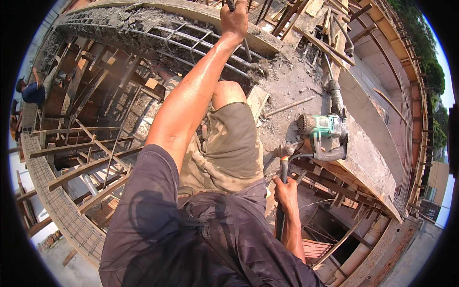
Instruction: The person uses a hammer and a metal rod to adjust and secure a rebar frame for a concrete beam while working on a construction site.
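Note:
My left hand [234,23], arm stretched far forward, is closed around a dark steel chisel [246,49]. Its lower end points down beside exposed rebar [184,39] in a broken concrete beam. At my right side, my right hand [286,192] grips the black handle of a hammer [284,168]. An orange band marks the handle near its rusty head [287,149]. Beyond that hand, a green and grey demolition hammer [325,126] lies on the concrete, its bit pointing away from me.
A loose metal bar [289,106] lies amid rubble by my knee. Wooden planks [325,45] are heaped at the far right. Timber framing and deep gaps [95,158] drop away on the left, where another person [33,91] stands. A concrete ledge [368,167] runs along the right.

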